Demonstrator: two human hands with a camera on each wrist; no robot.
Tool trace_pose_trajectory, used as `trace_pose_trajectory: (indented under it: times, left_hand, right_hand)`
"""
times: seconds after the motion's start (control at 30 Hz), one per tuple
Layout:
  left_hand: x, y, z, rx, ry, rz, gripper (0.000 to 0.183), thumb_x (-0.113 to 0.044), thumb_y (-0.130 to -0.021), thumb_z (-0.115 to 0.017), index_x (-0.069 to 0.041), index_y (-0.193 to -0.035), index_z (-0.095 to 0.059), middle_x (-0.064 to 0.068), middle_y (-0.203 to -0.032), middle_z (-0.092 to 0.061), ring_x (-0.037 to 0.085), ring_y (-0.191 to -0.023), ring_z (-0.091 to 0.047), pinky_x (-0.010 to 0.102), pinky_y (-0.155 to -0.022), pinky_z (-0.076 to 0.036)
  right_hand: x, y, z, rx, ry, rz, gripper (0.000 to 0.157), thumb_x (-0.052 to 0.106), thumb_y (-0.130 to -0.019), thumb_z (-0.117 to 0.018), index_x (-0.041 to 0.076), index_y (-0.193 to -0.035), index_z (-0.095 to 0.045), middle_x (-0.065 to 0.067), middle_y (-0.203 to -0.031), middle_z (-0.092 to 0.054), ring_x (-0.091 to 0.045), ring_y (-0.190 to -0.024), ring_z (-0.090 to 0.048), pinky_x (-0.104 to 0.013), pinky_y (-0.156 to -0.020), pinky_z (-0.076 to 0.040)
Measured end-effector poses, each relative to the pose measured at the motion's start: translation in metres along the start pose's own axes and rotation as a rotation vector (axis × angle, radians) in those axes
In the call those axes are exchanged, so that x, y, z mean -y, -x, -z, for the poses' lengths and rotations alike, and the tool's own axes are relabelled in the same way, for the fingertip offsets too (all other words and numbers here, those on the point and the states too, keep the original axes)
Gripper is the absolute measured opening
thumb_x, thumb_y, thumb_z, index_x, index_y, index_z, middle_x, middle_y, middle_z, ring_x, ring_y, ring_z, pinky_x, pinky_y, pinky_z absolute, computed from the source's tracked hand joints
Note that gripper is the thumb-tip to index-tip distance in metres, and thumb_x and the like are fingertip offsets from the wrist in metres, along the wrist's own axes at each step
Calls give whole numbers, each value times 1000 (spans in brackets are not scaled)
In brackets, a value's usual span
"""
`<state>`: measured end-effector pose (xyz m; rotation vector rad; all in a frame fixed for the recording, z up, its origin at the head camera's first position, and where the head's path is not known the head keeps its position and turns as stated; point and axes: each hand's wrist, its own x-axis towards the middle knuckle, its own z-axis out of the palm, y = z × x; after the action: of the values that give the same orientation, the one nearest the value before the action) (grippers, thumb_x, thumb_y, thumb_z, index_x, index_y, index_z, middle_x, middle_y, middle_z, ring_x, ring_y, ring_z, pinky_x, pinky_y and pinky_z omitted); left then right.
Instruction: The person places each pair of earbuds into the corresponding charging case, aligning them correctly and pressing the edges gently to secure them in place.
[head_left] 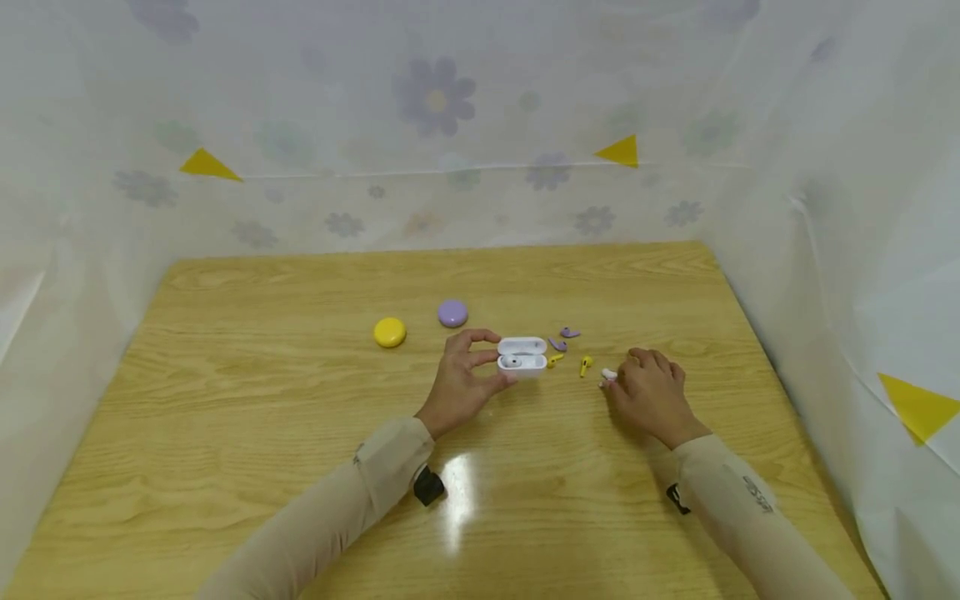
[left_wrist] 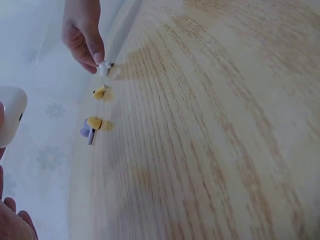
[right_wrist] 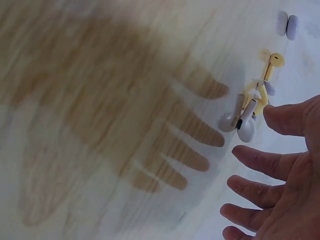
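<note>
Right hand (head_left: pixel 651 392): thumb and forefinger parted, tips at a loose white plastic earbud (head_left: pixel 609 375) on the tabletop; contact could not be told. Left hand (head_left: pixel 461 379): fingers and thumb pinched a glossy white plastic case (head_left: pixel 522 372), lid raised, with a seated white earbud (head_left: pixel 512 361) in its left hollow. Picking up well, by judgement, called for a light pinch, a straight lift and a steady, level case. Adjacent: one yellow stemmed earbud (head_left: pixel 554 361) just beside the case, a second yellow stemmed earbud (head_left: pixel 586 365) nearer the right hand; behind, one purple slender earbud (head_left: pixel 557 344) and a second purple slender earbud (head_left: pixel 570 332). Farther left: a purple round glossy piece (head_left: pixel 452 313) and a yellow round glossy piece (head_left: pixel 390 332). Support: wood-grain table (head_left: pixel 225 417); its right edge lay nearer than its left to the right hand; open room lay toward the person, while the yellow earbuds narrowed the direct path between the hands.
</note>
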<state>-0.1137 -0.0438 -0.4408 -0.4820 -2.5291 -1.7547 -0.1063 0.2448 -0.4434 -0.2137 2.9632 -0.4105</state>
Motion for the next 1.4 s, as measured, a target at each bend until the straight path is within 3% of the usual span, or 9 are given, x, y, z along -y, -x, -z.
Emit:
trace_pose_trajectory:
  times: [0.3, 0.67, 1.17, 1.4]
  left_hand:
    - [0, 0, -1, 4, 43, 44, 32, -11, -76, -80, 2, -103, -72, 6, -125, -54, 24, -126, -36, 46, -110, -21]
    - [-2, 0, 2, -16, 2, -20, 28, -10, -74, -81, 0, -99, -74, 9, -121, -56, 28, -121, -40, 44, -106, -25]
    - [0, 0, 1, -18, 34, -3, 27, -10, -74, -80, 1, -98, -74, 8, -121, -56, 27, -121, -40, 44, -106, -25]
    - [0, 0, 2, -23, -7, -27, 27, -11, -74, -80, -1, -98, -74, 9, -121, -56, 28, -122, -40, 46, -106, -27]
  right_hand:
    - [-2, -5, -3, 12, -6, -10, 26, 25, -94, -53, 1, -95, -64, -29, -136, -46, -51, -129, -35, -74, -98, -22]
    - [0, -8, -4, -23, -21, 11, 23, 24, -93, -56, 4, -88, -64, -29, -134, -48, -50, -128, -36, -73, -97, -23]
    - [-1, -10, -8, -41, -2, 15, 21, 22, -93, -57, 3, -90, -65, -27, -132, -51, -46, -127, -38, -70, -98, -25]
    - [2, -9, -7, -58, -3, 26, 18, 19, -93, -58, 2, -90, -65, -26, -130, -52, -46, -127, -39, -69, -98, -25]
